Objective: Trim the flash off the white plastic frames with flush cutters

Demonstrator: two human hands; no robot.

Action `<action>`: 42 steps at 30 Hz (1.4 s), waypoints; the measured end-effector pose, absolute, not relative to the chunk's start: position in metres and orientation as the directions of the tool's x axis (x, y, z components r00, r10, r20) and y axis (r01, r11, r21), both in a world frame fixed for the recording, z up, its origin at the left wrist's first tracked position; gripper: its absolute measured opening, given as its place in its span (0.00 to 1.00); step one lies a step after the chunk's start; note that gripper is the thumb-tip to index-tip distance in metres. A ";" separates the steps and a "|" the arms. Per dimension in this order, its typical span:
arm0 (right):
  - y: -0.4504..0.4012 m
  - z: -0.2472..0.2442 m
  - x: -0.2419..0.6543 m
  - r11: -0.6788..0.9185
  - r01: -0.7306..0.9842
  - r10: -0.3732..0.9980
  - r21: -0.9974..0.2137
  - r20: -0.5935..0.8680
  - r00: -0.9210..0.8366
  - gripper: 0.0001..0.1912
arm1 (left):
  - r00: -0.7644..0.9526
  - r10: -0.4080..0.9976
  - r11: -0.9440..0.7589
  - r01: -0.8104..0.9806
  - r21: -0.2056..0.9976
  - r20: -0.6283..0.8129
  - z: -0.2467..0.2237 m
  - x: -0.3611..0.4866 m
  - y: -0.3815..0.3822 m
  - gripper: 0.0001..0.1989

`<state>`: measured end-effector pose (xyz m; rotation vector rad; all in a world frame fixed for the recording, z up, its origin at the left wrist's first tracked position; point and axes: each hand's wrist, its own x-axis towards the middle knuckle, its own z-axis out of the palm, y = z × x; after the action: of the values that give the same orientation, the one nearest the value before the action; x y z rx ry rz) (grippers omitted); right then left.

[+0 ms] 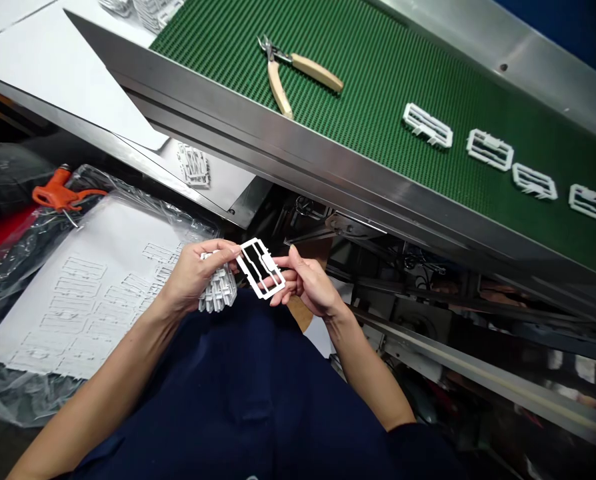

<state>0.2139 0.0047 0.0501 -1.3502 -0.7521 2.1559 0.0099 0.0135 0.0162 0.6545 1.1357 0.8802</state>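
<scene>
My left hand is closed around a stack of white plastic frames. Its thumb also rests on the left corner of a single white plastic frame, a flat rectangle with slots and thin crossbars, tilted in front of my body. At that frame's right edge, my right hand has its index finger against the rim and other fingers behind it, partly visible through the slots. The right thumb points up beside the edge.
Above runs a green conveyor belt with a metal side rail. Nippers and several similar frames lie on it. At left, an orange air gun lies by a white sheet bearing rows of frames. Machinery sits below the belt.
</scene>
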 end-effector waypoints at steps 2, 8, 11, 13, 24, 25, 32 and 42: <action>0.004 0.051 0.214 -0.730 -0.110 0.655 -0.675 -0.644 -0.396 0.30 | 0.142 0.882 0.471 -0.224 0.853 -0.450 0.019 0.010 0.012 0.08; 0.004 0.053 0.213 -0.719 -0.117 0.667 -0.686 -0.632 -0.394 0.30 | 0.065 0.941 0.337 -0.137 0.931 -0.331 0.032 0.011 0.011 0.07; 0.004 0.053 0.213 -0.719 -0.122 0.666 -0.684 -0.626 -0.406 0.29 | 0.042 0.953 0.303 -0.096 0.948 -0.300 0.037 0.011 0.011 0.07; 0.004 0.054 0.213 -0.723 -0.144 0.661 -0.675 -0.618 -0.426 0.28 | 0.030 0.957 0.289 -0.089 0.953 -0.288 0.039 0.011 0.011 0.07; -0.008 0.053 0.195 -0.587 -0.252 0.801 -0.769 -0.508 -0.316 0.16 | -0.229 0.866 0.363 -0.322 0.874 -0.444 0.037 0.010 -0.005 0.06; -0.008 0.052 0.192 -0.576 -0.253 0.810 -0.777 -0.503 -0.302 0.16 | -0.241 0.861 0.364 -0.323 0.873 -0.448 0.037 0.010 -0.007 0.06; -0.005 0.052 0.184 -0.539 -0.244 0.836 -0.806 -0.477 -0.271 0.14 | -0.262 0.824 0.409 -0.339 0.847 -0.502 0.036 0.008 -0.017 0.06; -0.002 0.054 0.182 -0.522 -0.188 0.842 -0.832 -0.468 -0.267 0.15 | -0.272 0.812 0.413 -0.359 0.837 -0.517 0.034 0.007 -0.018 0.08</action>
<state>0.1817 -0.0020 0.0535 -1.2635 -0.8627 1.8648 0.0065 -0.0179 0.0345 0.4326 1.4377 1.1935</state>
